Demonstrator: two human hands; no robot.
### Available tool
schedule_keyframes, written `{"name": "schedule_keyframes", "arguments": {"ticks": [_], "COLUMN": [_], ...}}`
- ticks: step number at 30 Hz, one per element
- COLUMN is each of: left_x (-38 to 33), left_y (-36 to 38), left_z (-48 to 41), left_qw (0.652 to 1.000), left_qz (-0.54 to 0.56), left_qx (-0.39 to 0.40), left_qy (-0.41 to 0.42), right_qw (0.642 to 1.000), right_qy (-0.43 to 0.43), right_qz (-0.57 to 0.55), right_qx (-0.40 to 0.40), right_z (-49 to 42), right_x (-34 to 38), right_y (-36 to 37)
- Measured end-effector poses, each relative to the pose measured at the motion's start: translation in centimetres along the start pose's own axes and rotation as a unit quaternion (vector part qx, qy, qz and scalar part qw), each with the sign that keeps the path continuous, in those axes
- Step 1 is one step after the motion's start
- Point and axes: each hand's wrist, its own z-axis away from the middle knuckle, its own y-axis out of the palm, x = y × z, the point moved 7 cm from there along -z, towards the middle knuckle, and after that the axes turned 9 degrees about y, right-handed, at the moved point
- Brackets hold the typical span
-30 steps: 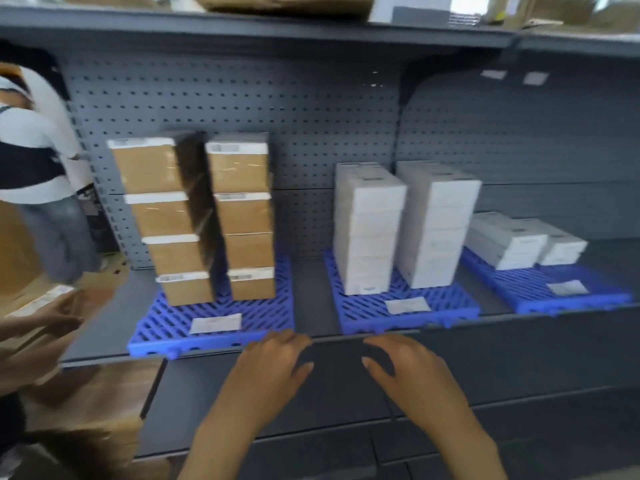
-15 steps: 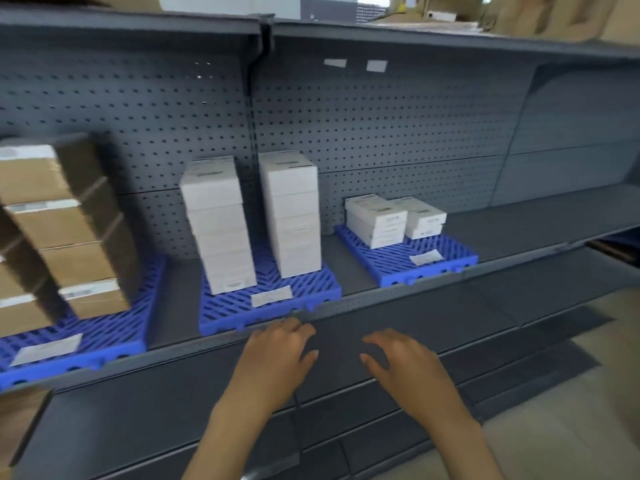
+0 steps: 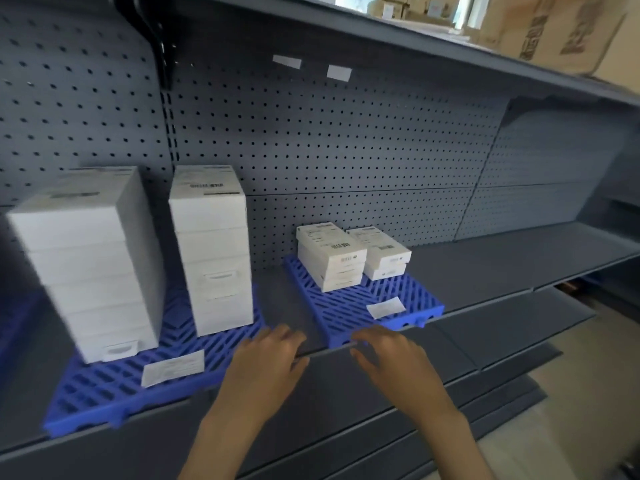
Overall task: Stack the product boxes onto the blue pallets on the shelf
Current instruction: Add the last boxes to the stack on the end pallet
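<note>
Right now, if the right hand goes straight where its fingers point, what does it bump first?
Probably the front edge of the right blue pallet; the right hand looks just short of it.

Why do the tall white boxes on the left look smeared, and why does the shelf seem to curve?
Head view: the left stack of white boxes is motion-blurred, while the small labelled boxes on the right blue pallet look fairly sharp; also head view: the upper shelf bows and tilts from wide-angle distortion; lighting is soft, no glare.
</note>
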Motion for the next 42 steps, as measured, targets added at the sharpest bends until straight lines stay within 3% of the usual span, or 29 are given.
{"name": "schedule_keyframes", "arguments": {"ticks": [7, 11, 17, 22, 32, 42], "left_x": [-0.3, -0.1, 0.5, -0.6, 1.6, 0.9], "left_y": [0.8, 1.2, 3.2, 4.8, 7.2, 7.0], "left_z": [-4.8, -8.0, -13.0, -16.7, -18.0, -15.3], "left_qw": [0.999, 0.991, 0.944, 0.887, 0.858, 0.895], "left_qz": [0.0, 0.072, 0.231, 0.366, 0.302, 0.195], "left_qx": [-0.016, -0.081, -0.183, -0.224, -0.293, -0.237], "left_qy": [-0.038, -0.08, -0.151, -0.169, -0.294, -0.323], "right_qw": [0.994, 0.982, 0.96, 0.939, 0.948, 0.95], "right_qy": [0.005, 0.011, 0.021, -0.03, -0.044, -0.081], "right_qz": [-0.104, -0.175, -0.279, -0.341, -0.312, -0.299], "right_qx": [-0.042, -0.069, -0.023, 0.04, 0.048, 0.03], "right_z": [-6.6, -10.6, -15.9, -19.3, -22.3, -21.3], "right_x": [-3.6, -5.5, -7.8, -8.0, -8.3, -8.9], "right_y": [-0.4, 0.1, 2.4, 4.4, 6.2, 5.9]}}
